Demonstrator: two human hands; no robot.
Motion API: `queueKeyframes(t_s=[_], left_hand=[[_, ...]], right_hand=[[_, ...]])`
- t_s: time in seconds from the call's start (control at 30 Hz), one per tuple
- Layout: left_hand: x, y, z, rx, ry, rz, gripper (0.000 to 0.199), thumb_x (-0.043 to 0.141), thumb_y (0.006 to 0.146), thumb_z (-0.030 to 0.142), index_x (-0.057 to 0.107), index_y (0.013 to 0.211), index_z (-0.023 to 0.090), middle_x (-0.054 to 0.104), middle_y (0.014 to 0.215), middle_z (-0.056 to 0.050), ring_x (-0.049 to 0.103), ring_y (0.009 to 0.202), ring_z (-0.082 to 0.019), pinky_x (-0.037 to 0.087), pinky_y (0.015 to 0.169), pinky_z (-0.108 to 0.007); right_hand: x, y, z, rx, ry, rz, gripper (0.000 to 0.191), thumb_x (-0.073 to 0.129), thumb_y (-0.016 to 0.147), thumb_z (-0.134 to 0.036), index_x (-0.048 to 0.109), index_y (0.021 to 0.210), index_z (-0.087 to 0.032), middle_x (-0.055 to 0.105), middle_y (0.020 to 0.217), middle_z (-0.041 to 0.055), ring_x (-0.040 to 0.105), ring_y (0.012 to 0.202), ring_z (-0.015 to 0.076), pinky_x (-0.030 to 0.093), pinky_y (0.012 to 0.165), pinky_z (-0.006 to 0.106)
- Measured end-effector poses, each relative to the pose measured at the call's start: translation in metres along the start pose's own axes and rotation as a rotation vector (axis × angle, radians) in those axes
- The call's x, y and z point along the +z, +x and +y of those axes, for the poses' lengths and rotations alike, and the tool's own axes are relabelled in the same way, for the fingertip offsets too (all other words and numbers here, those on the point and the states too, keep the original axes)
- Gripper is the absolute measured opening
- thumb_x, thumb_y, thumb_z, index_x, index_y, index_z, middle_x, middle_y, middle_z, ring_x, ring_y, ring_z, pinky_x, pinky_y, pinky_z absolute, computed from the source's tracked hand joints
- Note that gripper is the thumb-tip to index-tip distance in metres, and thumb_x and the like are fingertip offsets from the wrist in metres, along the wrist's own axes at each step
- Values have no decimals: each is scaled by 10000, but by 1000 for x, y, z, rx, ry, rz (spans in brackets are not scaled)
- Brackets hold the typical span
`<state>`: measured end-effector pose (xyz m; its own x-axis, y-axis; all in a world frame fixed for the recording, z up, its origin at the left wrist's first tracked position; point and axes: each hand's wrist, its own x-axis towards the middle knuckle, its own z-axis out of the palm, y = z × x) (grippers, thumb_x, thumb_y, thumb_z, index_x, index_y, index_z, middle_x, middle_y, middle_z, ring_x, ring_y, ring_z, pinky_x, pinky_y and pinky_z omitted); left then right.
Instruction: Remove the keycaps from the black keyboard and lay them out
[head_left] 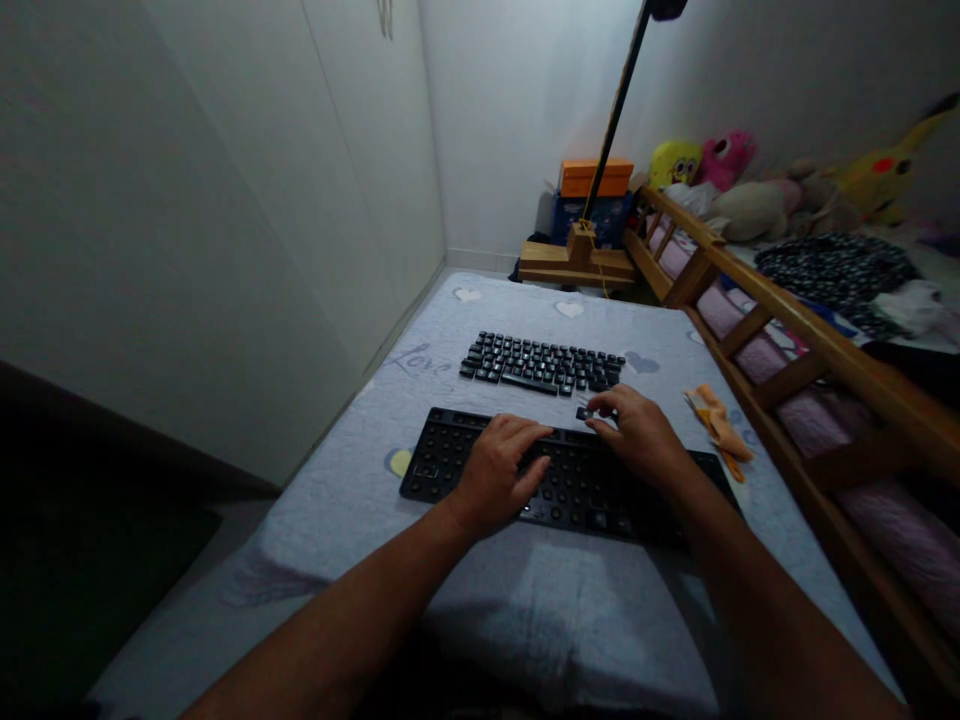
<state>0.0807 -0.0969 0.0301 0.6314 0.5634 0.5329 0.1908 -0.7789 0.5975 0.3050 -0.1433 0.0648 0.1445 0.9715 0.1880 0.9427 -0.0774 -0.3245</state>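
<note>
The person's left hand [504,465] lies open across the black keyboard base [566,490] on the cloth-covered tabletop [322,540]. Just beyond the base, the right hand [634,428] has thumb and forefinger curled at a small black keycap [583,413]; whether it is gripped cannot be told. Rows of keycaps [536,362] lie beyond.

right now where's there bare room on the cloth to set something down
The patterned cloth is bare beyond the rows of keycaps, toward the wooden stand, and left of the keyboard base. It's crowded between keycaps and base, where the right hand pinches a single keycap; the left hand rests on the base.
</note>
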Motion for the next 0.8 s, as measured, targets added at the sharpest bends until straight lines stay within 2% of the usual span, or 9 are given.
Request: queueKeyframes(t_s=[0.13, 0.3, 0.8], left_hand=[[1, 0, -1, 10, 3, -11, 317, 604, 834, 117, 620, 1144, 183, 676, 1103, -69, 575, 1041, -226, 472, 954, -413], [0, 0, 0, 4, -3, -20, 298, 597, 831, 108, 632, 1117, 185, 687, 1063, -67, 586, 1016, -227, 486, 933, -412], [0, -1, 0, 3, -14, -50, 276, 581, 836, 104, 646, 1093, 177, 693, 1039, -69, 583, 998, -220, 484, 925, -399]], right_hand=[[15, 32, 26, 94, -139, -59, 141, 671, 807, -208, 708, 942, -190, 667, 913, 57, 618, 858, 201, 442, 752, 281], [29, 52, 34, 132, -176, -86, 155, 660, 795, -192, 723, 937, -199, 719, 907, 56, 639, 835, 200, 431, 722, 269], [33, 55, 25, 160, -214, -110, 208, 617, 831, -199, 742, 998, -207, 737, 1023, 98, 658, 948, 237, 457, 783, 300]])
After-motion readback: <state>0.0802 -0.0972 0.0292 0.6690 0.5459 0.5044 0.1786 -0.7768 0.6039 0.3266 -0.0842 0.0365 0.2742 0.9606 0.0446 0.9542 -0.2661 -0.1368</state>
